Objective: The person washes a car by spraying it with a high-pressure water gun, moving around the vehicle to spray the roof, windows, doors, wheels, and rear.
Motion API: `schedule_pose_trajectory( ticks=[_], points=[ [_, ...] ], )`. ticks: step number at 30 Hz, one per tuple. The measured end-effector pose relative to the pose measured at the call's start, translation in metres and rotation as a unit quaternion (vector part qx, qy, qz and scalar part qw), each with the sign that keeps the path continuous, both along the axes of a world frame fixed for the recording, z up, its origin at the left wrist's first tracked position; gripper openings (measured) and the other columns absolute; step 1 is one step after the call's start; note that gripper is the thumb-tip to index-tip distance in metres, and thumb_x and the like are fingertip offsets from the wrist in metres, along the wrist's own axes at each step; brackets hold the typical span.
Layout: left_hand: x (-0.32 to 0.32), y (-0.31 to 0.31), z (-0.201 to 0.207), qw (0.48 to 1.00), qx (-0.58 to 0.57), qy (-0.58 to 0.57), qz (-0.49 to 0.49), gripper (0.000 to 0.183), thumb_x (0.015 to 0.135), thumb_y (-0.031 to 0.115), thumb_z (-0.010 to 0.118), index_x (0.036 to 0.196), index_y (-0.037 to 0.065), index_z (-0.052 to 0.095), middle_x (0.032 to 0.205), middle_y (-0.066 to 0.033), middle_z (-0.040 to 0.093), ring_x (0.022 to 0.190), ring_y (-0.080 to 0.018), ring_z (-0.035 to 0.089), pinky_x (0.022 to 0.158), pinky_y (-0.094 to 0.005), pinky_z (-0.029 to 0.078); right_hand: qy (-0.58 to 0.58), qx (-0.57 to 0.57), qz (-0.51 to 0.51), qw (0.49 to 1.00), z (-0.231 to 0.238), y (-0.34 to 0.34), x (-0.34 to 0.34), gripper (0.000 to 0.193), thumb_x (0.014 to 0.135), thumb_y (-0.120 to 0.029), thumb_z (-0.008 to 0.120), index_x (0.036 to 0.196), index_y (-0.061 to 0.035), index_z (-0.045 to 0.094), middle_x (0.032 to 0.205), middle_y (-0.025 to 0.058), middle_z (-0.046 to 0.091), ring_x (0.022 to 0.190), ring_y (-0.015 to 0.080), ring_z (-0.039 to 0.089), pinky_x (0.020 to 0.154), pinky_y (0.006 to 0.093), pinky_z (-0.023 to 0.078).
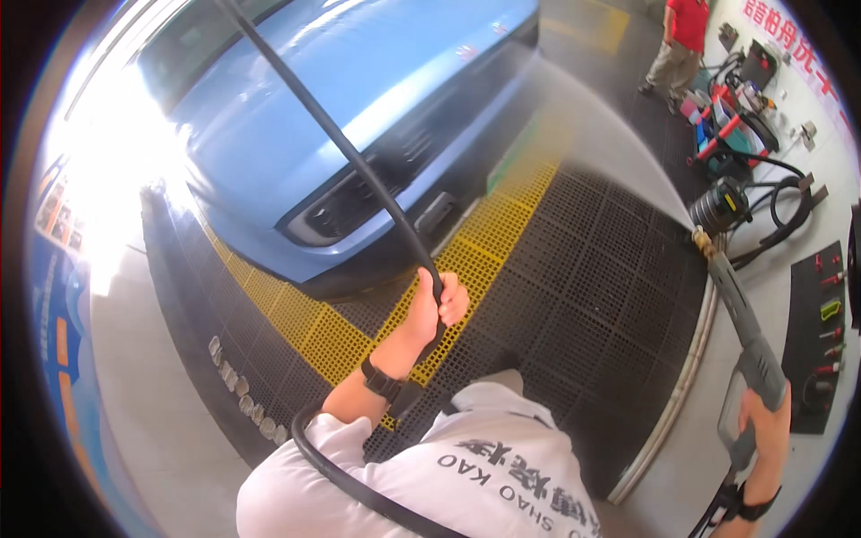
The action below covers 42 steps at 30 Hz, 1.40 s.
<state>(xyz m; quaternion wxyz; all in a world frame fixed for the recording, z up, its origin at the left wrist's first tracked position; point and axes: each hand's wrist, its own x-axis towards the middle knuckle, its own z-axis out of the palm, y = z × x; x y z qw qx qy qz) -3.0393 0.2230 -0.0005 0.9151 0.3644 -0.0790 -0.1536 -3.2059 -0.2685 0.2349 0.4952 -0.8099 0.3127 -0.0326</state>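
My left hand [438, 303] is wrapped round a thick black hose [345, 143], which rises past the car's front and loops back below over my white sleeve. On the right, my right hand [767, 420] grips the handle of a grey pressure washer gun [744, 309]. From its brass nozzle [702, 240] a fan of white water spray [619, 134] spreads up and left to the front of a blue car [260, 134]. Mist blurs the bumper's far corner. The fingers on the trigger are partly hidden.
Black and yellow grid tiles [592, 260] cover the floor, with several pale round objects [242, 387] along the left edge. At the far right are a person in a red top [687, 27], a red cart [717, 125], a hose reel [720, 206] and a tool board [812, 350].
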Motion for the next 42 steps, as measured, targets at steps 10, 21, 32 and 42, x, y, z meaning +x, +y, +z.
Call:
schedule_pose_trajectory(
  ticks=[10, 21, 32, 42],
  points=[
    [0.132, -0.13, 0.032, 0.999, 0.009, 0.019, 0.033, 0.065, 0.095, 0.071, 0.027, 0.065, 0.015, 0.035, 0.049, 0.0055, 0.029, 0.042, -0.0073, 0.03, 0.039, -0.0233, 0.027, 0.058, 0.116, 0.12, 0.984, 0.024, -0.131, 0.187, 0.046, 0.078, 0.0, 0.071, 0.117, 0.0035, 0.046, 0.077, 0.0097, 0.058, 0.051, 0.0169, 0.056, 0.046, 0.0314, 0.045],
    [0.198, -0.242, 0.022, 0.978, 0.01, -0.007, 0.207, 0.06, 0.099, 0.065, 0.028, 0.067, 0.015, 0.037, 0.05, 0.006, 0.031, 0.042, -0.006, 0.032, 0.04, -0.0219, 0.03, 0.07, 0.165, 0.261, 0.949, -0.006, -0.303, 0.369, 0.034, 0.074, -0.001, 0.068, 0.106, 0.0044, 0.059, 0.06, 0.0091, 0.056, 0.043, 0.0183, 0.052, 0.041, 0.0315, 0.041],
    [0.324, -0.353, 0.036, 0.971, 0.006, -0.007, 0.239, 0.06, 0.1, 0.064, 0.028, 0.066, 0.014, 0.036, 0.049, 0.0058, 0.031, 0.042, -0.0066, 0.031, 0.039, -0.0224, 0.028, 0.074, 0.103, 0.429, 0.894, 0.013, -0.409, 0.537, 0.06, 0.079, -0.021, 0.082, 0.12, 0.0042, 0.045, 0.068, 0.0119, 0.058, 0.05, 0.0184, 0.056, 0.044, 0.0305, 0.044],
    [0.479, -0.423, 0.003, 0.977, -0.032, -0.005, 0.21, 0.062, 0.096, 0.069, 0.03, 0.067, 0.015, 0.037, 0.051, 0.006, 0.031, 0.043, -0.008, 0.031, 0.039, -0.0233, 0.027, 0.025, 0.036, 0.45, 0.892, 0.017, -0.443, 0.714, 0.072, 0.079, -0.029, 0.083, 0.128, 0.0068, 0.044, 0.075, 0.0091, 0.062, 0.054, 0.0132, 0.057, 0.051, 0.0277, 0.046]
  ],
)
